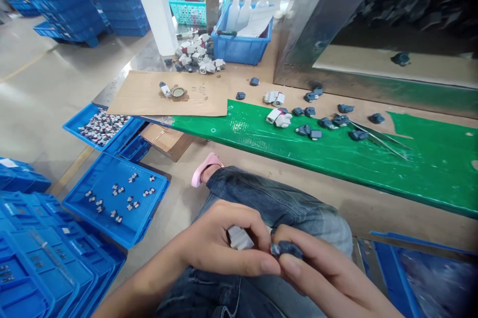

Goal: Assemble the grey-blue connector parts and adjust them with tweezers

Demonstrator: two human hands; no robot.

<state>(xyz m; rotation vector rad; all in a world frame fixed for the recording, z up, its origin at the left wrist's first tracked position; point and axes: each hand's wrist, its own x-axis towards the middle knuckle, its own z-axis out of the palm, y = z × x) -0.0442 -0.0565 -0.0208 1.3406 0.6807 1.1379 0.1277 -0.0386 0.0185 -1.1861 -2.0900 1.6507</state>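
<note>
Over my lap, my left hand (227,243) curls round a white block-shaped part (240,238), which lies inside its fingers. Its thumb and index fingertips meet my right hand (317,263). Between the right thumb and forefinger is a dark blue-grey part (289,249), its left end touching the left fingertips. On the green mat (239,131) of the bench lie white parts (279,117) and several dark parts (325,123), with metal tweezers (384,141) to their right.
A cardboard sheet (138,94) holds a small round dish (178,92). Behind it are a white bottle (156,9), a pile of white parts (196,52) and a blue basket (241,49). A blue tray (142,223) stands lower left; a metal frame (313,14) rises at right.
</note>
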